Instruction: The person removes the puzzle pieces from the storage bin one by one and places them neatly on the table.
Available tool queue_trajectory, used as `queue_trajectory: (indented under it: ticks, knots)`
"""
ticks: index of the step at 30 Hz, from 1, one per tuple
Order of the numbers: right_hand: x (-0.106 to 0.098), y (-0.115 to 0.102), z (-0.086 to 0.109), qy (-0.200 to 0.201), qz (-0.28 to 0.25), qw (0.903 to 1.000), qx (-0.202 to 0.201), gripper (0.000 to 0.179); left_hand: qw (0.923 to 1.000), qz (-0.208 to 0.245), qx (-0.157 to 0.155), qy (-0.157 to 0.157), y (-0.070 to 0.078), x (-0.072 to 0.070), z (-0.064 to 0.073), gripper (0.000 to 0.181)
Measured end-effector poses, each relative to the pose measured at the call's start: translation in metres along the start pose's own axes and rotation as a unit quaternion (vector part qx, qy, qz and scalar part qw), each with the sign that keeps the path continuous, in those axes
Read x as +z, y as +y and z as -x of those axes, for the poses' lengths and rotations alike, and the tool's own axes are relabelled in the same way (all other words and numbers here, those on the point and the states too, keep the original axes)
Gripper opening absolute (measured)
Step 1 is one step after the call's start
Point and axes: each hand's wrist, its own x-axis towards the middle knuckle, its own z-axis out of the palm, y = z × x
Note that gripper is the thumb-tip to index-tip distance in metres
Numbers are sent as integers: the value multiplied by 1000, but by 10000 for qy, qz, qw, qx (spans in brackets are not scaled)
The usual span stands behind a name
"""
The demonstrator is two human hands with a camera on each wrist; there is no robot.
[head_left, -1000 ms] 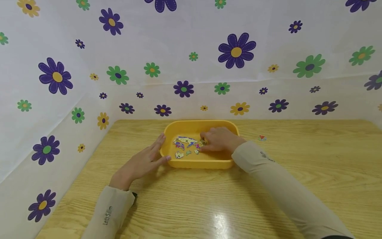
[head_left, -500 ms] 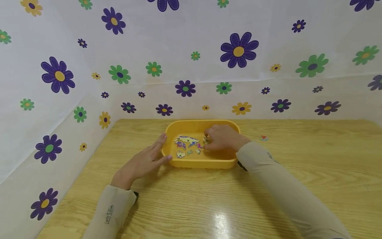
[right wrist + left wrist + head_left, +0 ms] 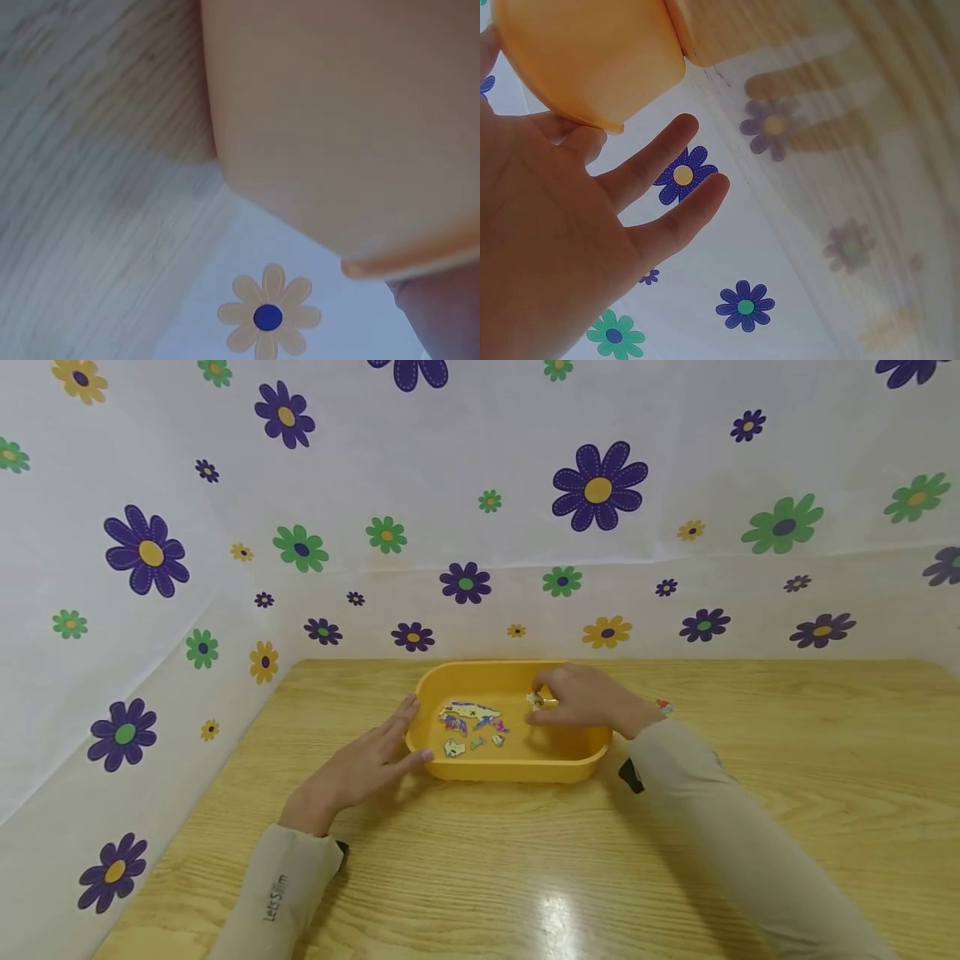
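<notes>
A yellow plastic tray (image 3: pixel 517 770) stands at the back of the table, with several small flat, irregular printed pieces (image 3: pixel 454 747) lying in its left half. My left hand (image 3: pixel 352 777) rests against the tray's left end, thumb on the near rim and fingers along the side. The left wrist view shows this hand (image 3: pixel 562 202) with two fingers extended apart from the tray. Inside the tray's right half, my right hand (image 3: pixel 588 697) pinches a small cream-coloured flat piece (image 3: pixel 535 700) between thumb and fingers. In the right wrist view, the tray wall (image 3: pixel 337 112) hides most of that hand.
A long cream and blue piece (image 3: pixel 471 711) lies among the others in the tray. On the wood-grain table (image 3: pixel 480 860), a small red piece (image 3: pixel 664 705) is partly hidden by the right wrist. A flower-patterned sheet (image 3: pixel 450 510) hangs behind and at the left.
My right hand has moved right across the tray, carrying the small cream piece away from the others. The left hand stays at the tray's left end.
</notes>
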Motion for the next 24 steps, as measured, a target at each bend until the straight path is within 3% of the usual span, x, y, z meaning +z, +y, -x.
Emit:
queue_trajectory:
  ticks: [13,24]
  knots:
    - [-21,3,18,340,27,9992,204,47,10000,17,9,-2,1,1,-1,88]
    - [-28,17,36,481,-14,9987,145,45,10000,-25,-17,4,0,1,1,88]
